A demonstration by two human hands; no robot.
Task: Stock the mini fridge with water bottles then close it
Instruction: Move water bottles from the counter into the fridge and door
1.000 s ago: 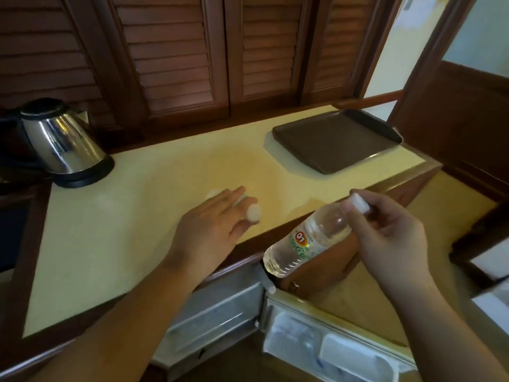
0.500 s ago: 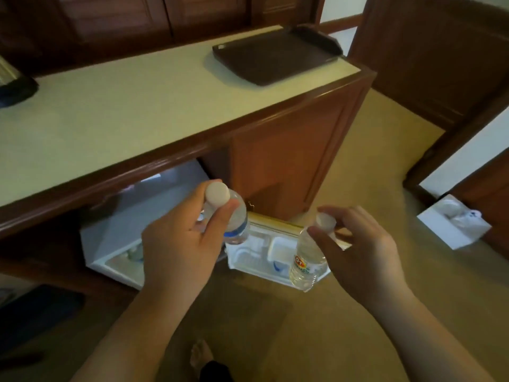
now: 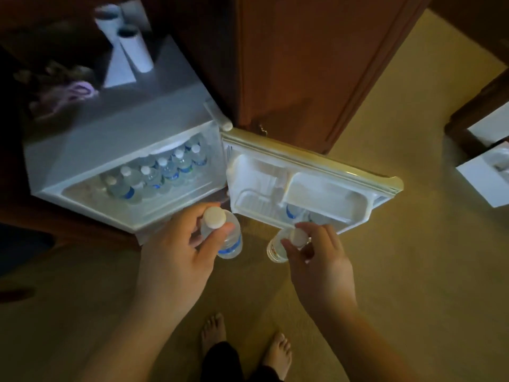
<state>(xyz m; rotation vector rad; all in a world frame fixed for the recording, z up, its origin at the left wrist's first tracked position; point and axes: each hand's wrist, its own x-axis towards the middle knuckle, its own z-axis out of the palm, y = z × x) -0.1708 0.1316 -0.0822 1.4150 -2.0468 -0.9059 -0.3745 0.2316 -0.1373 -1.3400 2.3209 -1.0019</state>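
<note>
Left hand (image 3: 176, 252) clamped on blue-label bottle (image 3: 225, 238) near its cap, just below the fridge (image 3: 82, 150); right hand (image 3: 316, 257) pinching red-label bottle (image 3: 276, 248) by the neck, under the fridge's open door (image 3: 316, 172); probably full, slick, slightly squashy; best gripped around the middle.

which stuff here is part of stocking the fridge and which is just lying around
Part of the job:
- blue-label bottle in the left hand
- orange-label bottle in the right hand
- mini fridge, bottles inside
- open fridge door

Just lying about:
- white tubes on the fridge top
- white box on the floor
</note>
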